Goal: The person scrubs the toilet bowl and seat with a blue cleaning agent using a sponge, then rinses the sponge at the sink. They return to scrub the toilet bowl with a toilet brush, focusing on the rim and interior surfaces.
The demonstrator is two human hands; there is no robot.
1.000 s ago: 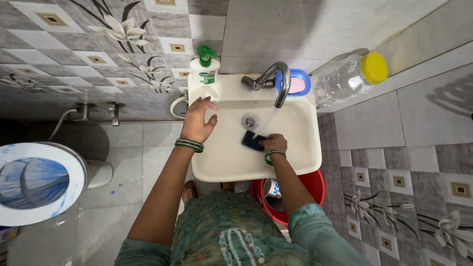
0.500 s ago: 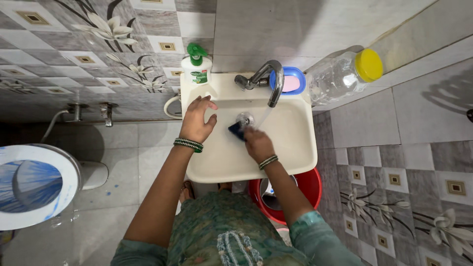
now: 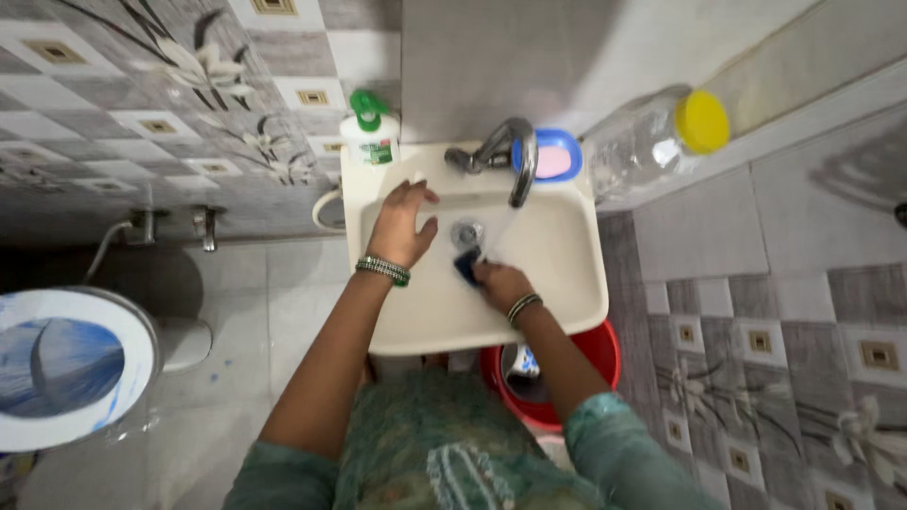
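Soap dish (image 3: 556, 157) behind tap (image 3: 510, 156)

Green patterned tunic with short sleeves, green bangles on left wrist (image 3: 383, 270), thin bangles on right wrist (image 3: 522, 306)

A white basin (image 3: 567, 302) is fixed to the grey wall. On its back ledge stand a pump bottle (image 3: 370, 137) at the left, a metal tap (image 3: 501, 156) in the middle and a blue dish (image 3: 559, 156) holding pink soap at the right. A dark pad (image 3: 466, 265) lies in the bowl beside the drain (image 3: 466, 232). Under the basin, a red bucket (image 3: 595, 354) stands on the tiled floor (image 3: 236, 302).
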